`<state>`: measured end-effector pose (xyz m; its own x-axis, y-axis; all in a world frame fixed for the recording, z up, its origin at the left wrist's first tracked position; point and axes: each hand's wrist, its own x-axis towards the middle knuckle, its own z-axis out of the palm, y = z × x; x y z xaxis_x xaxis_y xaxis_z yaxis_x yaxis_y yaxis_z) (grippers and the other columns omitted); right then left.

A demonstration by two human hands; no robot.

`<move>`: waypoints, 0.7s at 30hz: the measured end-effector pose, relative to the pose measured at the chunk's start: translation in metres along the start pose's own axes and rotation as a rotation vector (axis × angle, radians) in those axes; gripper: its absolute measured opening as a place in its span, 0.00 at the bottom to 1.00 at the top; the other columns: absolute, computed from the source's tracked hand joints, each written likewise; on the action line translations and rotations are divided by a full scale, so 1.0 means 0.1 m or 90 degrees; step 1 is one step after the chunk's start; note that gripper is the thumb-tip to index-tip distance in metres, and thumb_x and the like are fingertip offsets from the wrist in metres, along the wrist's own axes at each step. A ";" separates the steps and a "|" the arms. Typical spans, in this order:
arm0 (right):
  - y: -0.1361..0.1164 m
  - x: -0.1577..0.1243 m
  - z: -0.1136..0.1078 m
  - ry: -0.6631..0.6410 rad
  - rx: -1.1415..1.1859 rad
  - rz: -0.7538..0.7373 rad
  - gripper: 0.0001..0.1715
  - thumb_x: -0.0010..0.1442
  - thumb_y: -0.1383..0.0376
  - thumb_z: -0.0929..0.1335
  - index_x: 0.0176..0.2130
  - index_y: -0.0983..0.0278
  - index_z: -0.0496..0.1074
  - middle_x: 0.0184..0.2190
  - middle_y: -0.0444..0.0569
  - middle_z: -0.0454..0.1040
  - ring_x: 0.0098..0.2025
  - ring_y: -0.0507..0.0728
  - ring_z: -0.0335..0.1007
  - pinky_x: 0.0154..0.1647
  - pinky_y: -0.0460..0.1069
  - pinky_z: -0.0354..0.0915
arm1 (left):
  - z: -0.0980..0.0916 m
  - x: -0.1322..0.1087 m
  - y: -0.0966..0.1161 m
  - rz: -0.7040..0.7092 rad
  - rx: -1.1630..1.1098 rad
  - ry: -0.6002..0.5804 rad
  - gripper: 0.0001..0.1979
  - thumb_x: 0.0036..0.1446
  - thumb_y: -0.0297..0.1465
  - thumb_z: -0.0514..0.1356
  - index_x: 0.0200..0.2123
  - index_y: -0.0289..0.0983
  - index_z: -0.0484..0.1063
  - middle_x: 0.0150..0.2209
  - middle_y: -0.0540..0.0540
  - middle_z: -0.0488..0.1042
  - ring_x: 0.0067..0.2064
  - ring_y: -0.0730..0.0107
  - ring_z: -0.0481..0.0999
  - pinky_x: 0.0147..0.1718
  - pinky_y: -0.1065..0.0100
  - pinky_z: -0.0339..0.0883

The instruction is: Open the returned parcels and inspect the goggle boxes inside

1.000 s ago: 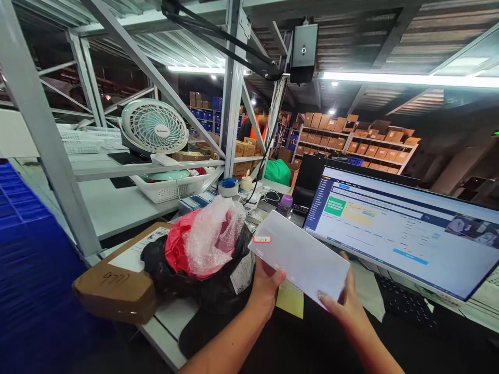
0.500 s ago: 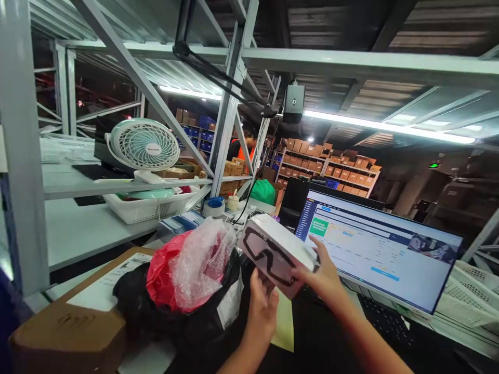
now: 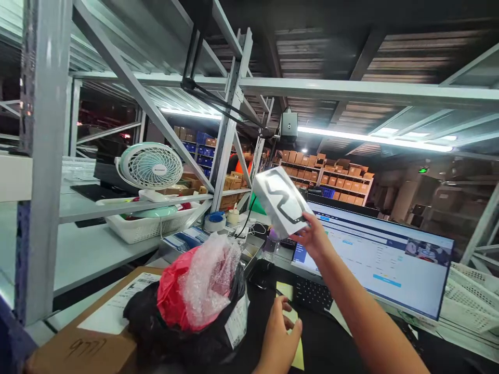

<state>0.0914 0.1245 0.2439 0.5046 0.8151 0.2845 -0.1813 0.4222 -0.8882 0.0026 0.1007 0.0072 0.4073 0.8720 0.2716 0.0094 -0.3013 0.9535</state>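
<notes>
Currently, a tilted white box (image 3: 283,205) is up in the right hand (image 3: 315,241).
From the head view, a black bag (image 3: 150,324) holds red plastic (image 3: 169,288) and bubble wrap (image 3: 206,283); behind it, a white basket (image 3: 136,233) holds a teal item (image 3: 156,212); the right hand pinches the white box by its lower-right corner, the box reaching up and left from the fingers, near the monitor's (image 3: 358,265) upper-left corner; the left hand (image 3: 280,337), fingers loosely curled, thumb apart, is at the yellow paper (image 3: 298,358); a second ago both hands held the box, lower against the monitor.
</notes>
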 end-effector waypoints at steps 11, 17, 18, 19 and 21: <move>0.51 -0.15 0.13 -0.230 0.419 0.240 0.31 0.63 0.45 0.63 0.53 0.65 0.70 0.49 0.60 0.77 0.51 0.66 0.75 0.43 0.57 0.76 | -0.06 0.10 -0.11 0.004 0.053 0.008 0.20 0.56 0.27 0.56 0.53 0.35 0.65 0.47 0.42 0.72 0.37 0.67 0.74 0.44 0.68 0.66; 0.45 -0.22 0.32 -0.333 0.349 0.225 0.36 0.51 0.43 0.70 0.52 0.59 0.69 0.50 0.57 0.76 0.53 0.72 0.72 0.56 0.78 0.60 | -0.02 0.12 -0.20 0.022 0.066 -0.018 0.19 0.56 0.25 0.55 0.52 0.35 0.63 0.46 0.43 0.70 0.34 0.68 0.74 0.42 0.67 0.66; 0.43 -0.22 0.36 -0.319 0.341 0.220 0.36 0.51 0.42 0.70 0.51 0.59 0.69 0.49 0.56 0.76 0.53 0.72 0.72 0.57 0.79 0.58 | -0.01 0.12 -0.20 0.018 0.070 -0.016 0.19 0.56 0.25 0.55 0.52 0.35 0.63 0.46 0.43 0.70 0.34 0.69 0.73 0.41 0.67 0.66; 0.42 -0.21 0.41 -0.296 0.343 0.216 0.35 0.51 0.41 0.69 0.51 0.58 0.69 0.50 0.55 0.75 0.54 0.71 0.71 0.58 0.79 0.57 | 0.00 0.12 -0.20 0.016 0.072 -0.014 0.18 0.56 0.25 0.55 0.51 0.35 0.63 0.46 0.43 0.70 0.34 0.69 0.73 0.41 0.68 0.65; 0.40 -0.17 0.53 -0.236 0.377 0.217 0.35 0.53 0.39 0.66 0.50 0.58 0.68 0.51 0.55 0.74 0.56 0.70 0.71 0.58 0.76 0.61 | 0.01 0.12 -0.19 0.013 0.073 -0.005 0.18 0.55 0.25 0.55 0.50 0.35 0.63 0.45 0.44 0.70 0.34 0.70 0.72 0.40 0.68 0.65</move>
<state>0.0309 0.1482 0.2230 0.0437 0.9733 0.2254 -0.7487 0.1813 -0.6377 0.0082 0.1165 -0.0082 0.4150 0.8626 0.2891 0.1058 -0.3614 0.9264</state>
